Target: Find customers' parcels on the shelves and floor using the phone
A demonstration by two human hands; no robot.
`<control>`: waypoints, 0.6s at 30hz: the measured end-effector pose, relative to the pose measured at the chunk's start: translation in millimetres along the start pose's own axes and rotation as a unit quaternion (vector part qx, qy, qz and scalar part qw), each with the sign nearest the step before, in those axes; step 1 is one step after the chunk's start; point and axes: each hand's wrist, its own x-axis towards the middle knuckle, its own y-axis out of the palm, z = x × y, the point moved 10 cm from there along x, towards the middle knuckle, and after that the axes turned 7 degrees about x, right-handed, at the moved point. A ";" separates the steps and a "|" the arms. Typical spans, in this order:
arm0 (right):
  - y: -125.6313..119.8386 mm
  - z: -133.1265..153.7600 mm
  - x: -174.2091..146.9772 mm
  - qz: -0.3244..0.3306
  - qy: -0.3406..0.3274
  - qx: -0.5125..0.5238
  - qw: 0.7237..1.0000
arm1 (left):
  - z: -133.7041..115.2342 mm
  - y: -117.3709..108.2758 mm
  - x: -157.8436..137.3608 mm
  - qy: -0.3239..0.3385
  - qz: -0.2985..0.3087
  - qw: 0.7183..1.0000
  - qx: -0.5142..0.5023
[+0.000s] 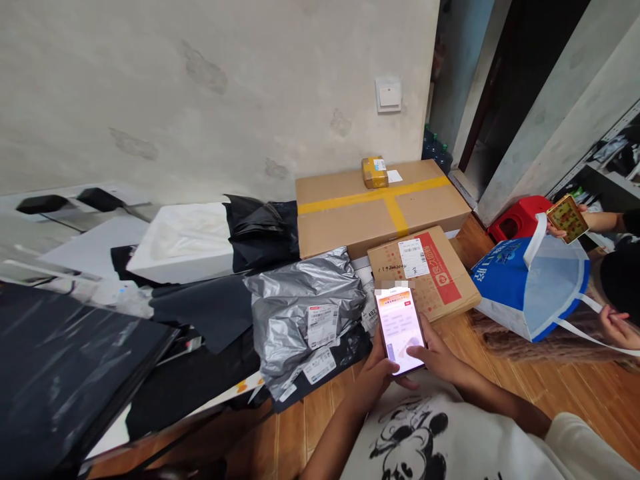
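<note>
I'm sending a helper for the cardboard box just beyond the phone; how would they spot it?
Start from the long brown carton by the wall, its top crossed by yellow tape. In front of it, just beyond the phone, lies a smaller cardboard box. A red printed panel beside its white label sets it apart from the long carton and the silver parcel.

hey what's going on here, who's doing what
The person wearing the camera holds a lit phone in the left hand and right hand, both thumbs over it. To its left lies a crinkled silver parcel; just beyond it, a labelled cardboard box. At the right, another person's hand holds a gold-edged item above a blue-and-white bag.
</note>
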 end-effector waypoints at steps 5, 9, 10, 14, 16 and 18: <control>4.3 -2.5 0.7 0.025 0.006 -0.019 0.999 | -5.3 0.7 -4.0 0.006 -0.019 1.000 0.006; 4.5 -1.2 1.2 0.020 0.000 -0.023 1.000 | -8.2 6.6 -5.2 0.004 -0.005 1.000 0.011; 4.3 -1.1 1.2 0.018 0.000 -0.022 1.000 | -8.3 7.3 -5.3 0.001 -0.004 1.000 0.012; 4.5 -0.4 1.3 0.016 0.006 -0.007 1.000 | -9.6 5.1 -6.5 0.004 -0.018 1.000 0.014; 5.3 -0.4 1.4 0.019 0.013 0.002 1.000 | -9.8 3.2 -7.2 0.008 -0.027 0.999 0.021; 5.5 0.1 1.6 0.019 0.017 0.013 1.000 | -9.7 2.4 -7.7 0.011 -0.031 0.999 0.029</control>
